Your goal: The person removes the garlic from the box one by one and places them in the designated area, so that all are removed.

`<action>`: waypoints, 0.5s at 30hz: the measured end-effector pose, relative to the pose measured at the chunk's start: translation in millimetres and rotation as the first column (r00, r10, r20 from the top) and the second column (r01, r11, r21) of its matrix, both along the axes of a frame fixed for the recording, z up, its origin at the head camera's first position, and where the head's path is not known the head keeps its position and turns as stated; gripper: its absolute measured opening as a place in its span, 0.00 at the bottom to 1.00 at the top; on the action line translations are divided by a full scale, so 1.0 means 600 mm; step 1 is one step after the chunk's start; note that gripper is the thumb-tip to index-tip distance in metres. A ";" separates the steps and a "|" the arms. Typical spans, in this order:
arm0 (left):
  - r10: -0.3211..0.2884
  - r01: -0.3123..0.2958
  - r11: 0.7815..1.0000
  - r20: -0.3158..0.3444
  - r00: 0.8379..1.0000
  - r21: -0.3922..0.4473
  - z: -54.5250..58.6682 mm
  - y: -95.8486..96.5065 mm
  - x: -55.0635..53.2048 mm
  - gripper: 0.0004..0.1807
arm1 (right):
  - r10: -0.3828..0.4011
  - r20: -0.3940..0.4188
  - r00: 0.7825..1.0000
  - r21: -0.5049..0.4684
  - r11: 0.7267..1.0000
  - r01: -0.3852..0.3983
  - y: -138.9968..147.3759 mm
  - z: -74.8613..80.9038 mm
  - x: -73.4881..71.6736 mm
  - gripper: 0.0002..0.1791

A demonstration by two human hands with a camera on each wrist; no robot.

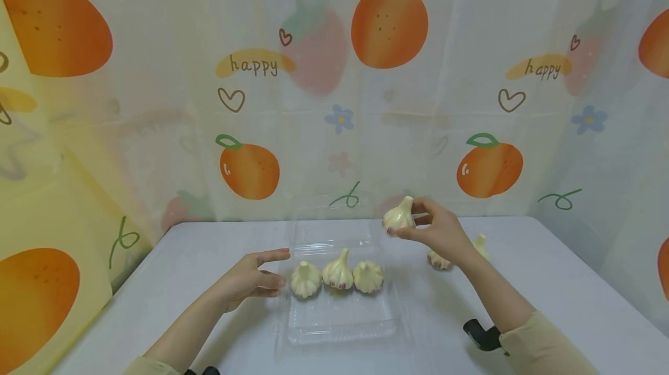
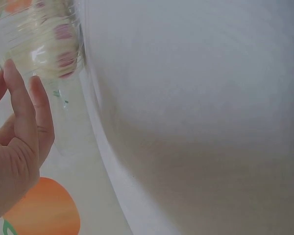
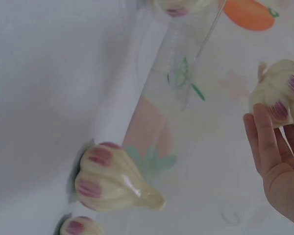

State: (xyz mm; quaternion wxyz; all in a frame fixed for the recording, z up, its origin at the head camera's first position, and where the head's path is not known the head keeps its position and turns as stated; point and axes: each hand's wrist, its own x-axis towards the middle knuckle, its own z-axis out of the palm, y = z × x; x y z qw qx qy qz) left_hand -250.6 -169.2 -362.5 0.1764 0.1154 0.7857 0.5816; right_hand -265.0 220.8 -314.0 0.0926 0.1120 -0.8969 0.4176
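Observation:
A garlic bulb (image 1: pixel 399 216) is held above the table between the thumb and fingers of my right hand (image 1: pixel 441 230); purple streaks mark its skin in the right wrist view. Three more garlic bulbs, among them a middle one (image 1: pixel 337 270), stand in a row inside a clear plastic box (image 1: pixel 342 333) with its lid (image 1: pixel 334 224) raised behind. At the box's left side is my left hand (image 1: pixel 251 279), its fingers extended beside the leftmost garlic bulb (image 1: pixel 305 280). Whether its fingertips touch the plastic wall is hard to tell.
Behind my right forearm, two loose garlic bulbs, one of them partly hidden (image 1: pixel 439 260), lie on the white table (image 1: pixel 225 340). A fruit-patterned curtain (image 1: pixel 313 131) hangs at the table's back edge. A black wrist mount (image 1: pixel 482 335) sits by my right sleeve.

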 end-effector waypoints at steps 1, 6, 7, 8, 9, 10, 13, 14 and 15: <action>0.002 -0.002 1.000 0.002 1.000 0.001 0.000 0.000 0.000 0.38 | -0.008 -0.001 1.000 -0.003 1.000 0.008 0.005 0.000 -0.001 0.33; 0.006 -0.006 1.000 0.004 1.000 0.001 -0.001 -0.001 -0.001 0.38 | -0.040 0.003 0.999 -0.038 0.998 0.040 0.026 0.001 -0.002 0.34; 0.006 -0.006 1.000 0.003 1.000 0.001 -0.001 -0.001 -0.001 0.38 | -0.047 0.008 0.999 -0.045 0.998 0.047 0.030 0.002 -0.002 0.35; 0.004 -0.004 1.000 0.002 1.000 0.001 -0.001 -0.001 -0.001 0.38 | -0.053 0.009 0.999 -0.049 0.997 0.053 0.034 0.002 -0.002 0.35; 0.002 -0.002 1.000 0.002 1.000 0.001 0.000 -0.001 -0.001 0.38 | -0.057 0.009 0.998 -0.052 0.997 0.057 0.038 0.003 -0.002 0.36; 0.002 -0.002 1.000 0.002 1.000 0.001 0.000 0.000 -0.001 0.38 | -0.061 0.008 0.998 -0.052 0.997 0.061 0.041 0.004 -0.001 0.36; 0.002 -0.002 1.000 0.001 1.000 0.000 0.000 0.000 0.000 0.38 | -0.078 -0.003 0.997 -0.039 0.996 0.078 0.051 0.005 -0.002 0.37; 0.002 -0.002 1.000 0.000 1.000 -0.001 0.001 0.000 0.000 0.38 | -0.081 -0.009 0.997 -0.036 0.996 0.081 0.054 0.005 -0.003 0.37; 0.002 -0.002 1.000 -0.001 1.000 -0.002 0.001 0.000 0.001 0.38 | -0.084 -0.016 0.996 -0.034 0.996 0.083 0.058 0.006 -0.003 0.37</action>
